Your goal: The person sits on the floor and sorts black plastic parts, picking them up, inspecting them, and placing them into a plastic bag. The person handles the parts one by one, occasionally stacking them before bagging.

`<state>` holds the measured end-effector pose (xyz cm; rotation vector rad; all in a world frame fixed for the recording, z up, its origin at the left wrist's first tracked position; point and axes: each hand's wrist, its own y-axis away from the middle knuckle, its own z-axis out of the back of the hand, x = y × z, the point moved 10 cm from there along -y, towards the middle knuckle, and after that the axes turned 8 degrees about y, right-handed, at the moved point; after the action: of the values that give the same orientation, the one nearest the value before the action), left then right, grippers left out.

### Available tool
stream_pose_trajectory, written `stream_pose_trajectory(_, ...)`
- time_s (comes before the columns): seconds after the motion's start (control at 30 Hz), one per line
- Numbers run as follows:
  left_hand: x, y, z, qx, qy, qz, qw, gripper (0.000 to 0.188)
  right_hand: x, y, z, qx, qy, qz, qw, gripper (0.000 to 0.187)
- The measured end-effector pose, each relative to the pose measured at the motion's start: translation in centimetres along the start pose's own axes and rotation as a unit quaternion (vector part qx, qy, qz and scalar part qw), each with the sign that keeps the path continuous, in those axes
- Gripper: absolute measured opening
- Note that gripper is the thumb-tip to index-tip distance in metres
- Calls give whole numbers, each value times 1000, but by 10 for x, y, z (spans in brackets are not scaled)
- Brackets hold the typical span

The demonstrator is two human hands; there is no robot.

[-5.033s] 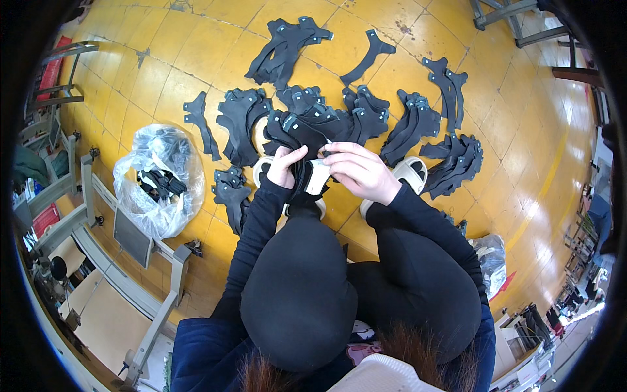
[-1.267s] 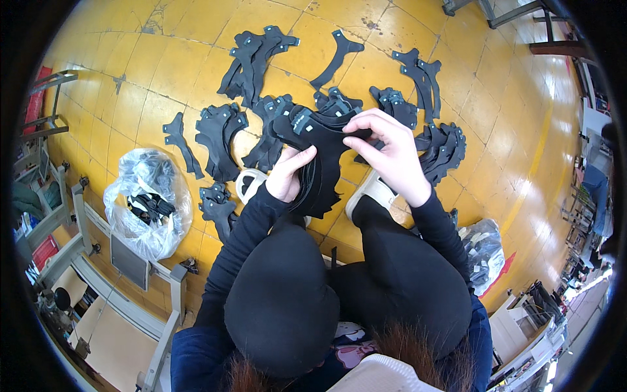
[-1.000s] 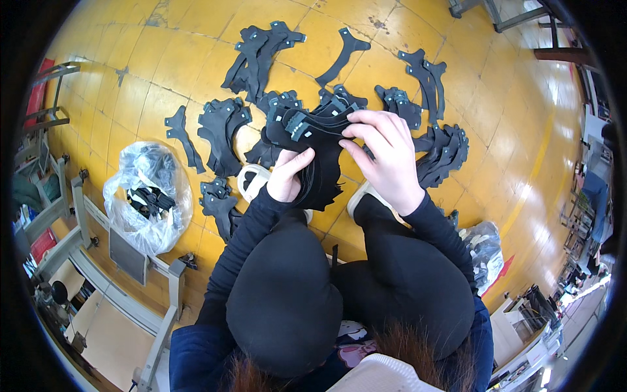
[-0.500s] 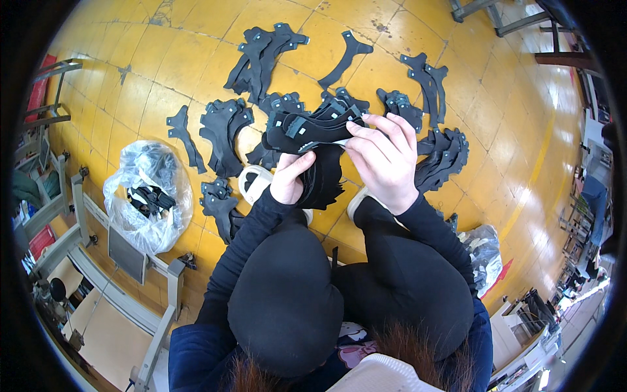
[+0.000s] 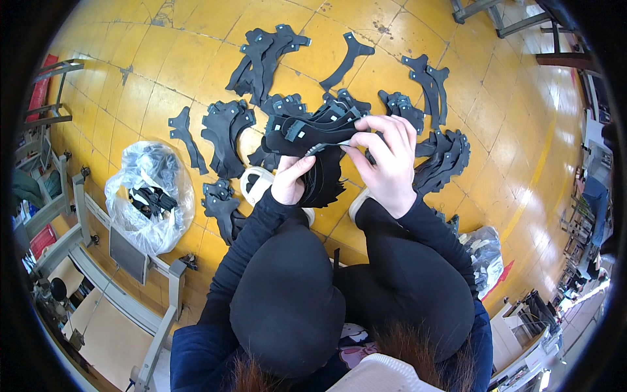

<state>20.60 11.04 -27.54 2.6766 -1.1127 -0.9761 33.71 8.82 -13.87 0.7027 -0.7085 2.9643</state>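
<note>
A stack of black cut fabric pieces (image 5: pixel 321 178) hangs from my left hand (image 5: pixel 290 179), whose thumb presses on its near edge while the fingers stay hidden beneath. Its upper part, with small pale labels, fans out to the right. My right hand (image 5: pixel 386 160) pinches the edge of one piece at the near side of the stack, thumb against bent fingers, lifting it a little from the others. Beyond the stack, more black pieces (image 5: pixel 225 134) of the same forked shape lie in piles on the yellow floor.
At the left stands a clear plastic bag (image 5: pixel 149 225) with dark pieces inside, beside a grey metal frame (image 5: pixel 175 291). Another plastic bag (image 5: pixel 483 258) lies to the right of my leg. One single black piece (image 5: pixel 347 62) rests far ahead on the tiled floor (image 5: pixel 189 55).
My right hand's fingers have moved down and closed on the near edge of a piece, raising it slightly. My left hand keeps its hold on the stack.
</note>
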Motion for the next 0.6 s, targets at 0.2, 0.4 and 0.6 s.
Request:
stream_pose_trajectory(0.2, 9, 6, 30, -11, 45, -40, 998, 23, 18, 8, -7, 23, -162, 69, 984, 27)
stream_pose_trajectory(0.4, 11, -3, 14, -7, 87, 36, 996, 34, 31, 15, -21, 160, -245, 103, 951, 30)
stream_pose_trajectory(0.6, 24, 3, 57, -42, 70, 1, 997, 35, 29, 12, -21, 135, -263, 80, 952, 32)
